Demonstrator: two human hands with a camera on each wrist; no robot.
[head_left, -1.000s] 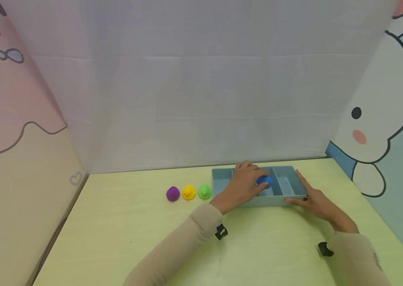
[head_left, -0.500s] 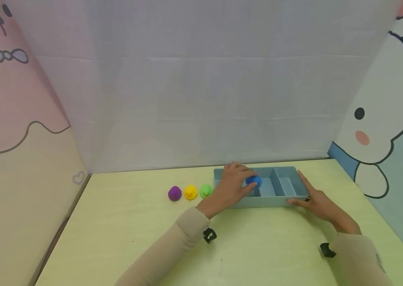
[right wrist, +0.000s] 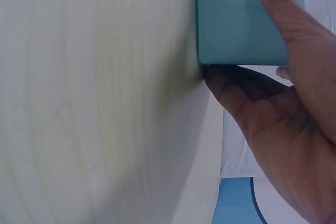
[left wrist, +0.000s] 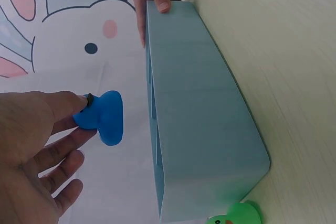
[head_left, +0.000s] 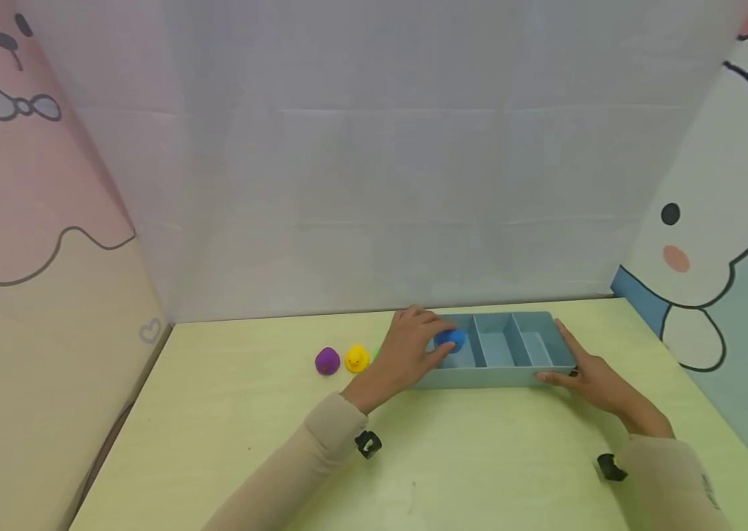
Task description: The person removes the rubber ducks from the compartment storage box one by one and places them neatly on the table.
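Observation:
My left hand (head_left: 406, 348) pinches a blue rubber duck (head_left: 451, 339) between thumb and fingertips, over the left part of a blue-grey divided box (head_left: 493, 377). In the left wrist view the duck (left wrist: 109, 118) is apart from the box's rim, its flat base facing the box. At the box's right end, my right hand (head_left: 593, 377) grips the near corner. Its thumb lies on the front wall and its fingers are against the end wall, as the right wrist view shows. The compartments on the right hold nothing; my left hand covers the leftmost one.
Left of the box, a purple duck (head_left: 327, 361) and a yellow duck (head_left: 357, 358) stand in a row on the pale table (head_left: 248, 420). A green duck (left wrist: 244, 214) is by the box's left end, mostly hidden behind my left hand in the head view. White sheeting (head_left: 374, 184) rises behind.
My left hand has carried the blue duck leftward above the box, from the middle compartments toward the left end, now covering most of the green duck. My right hand stays at the box's corner.

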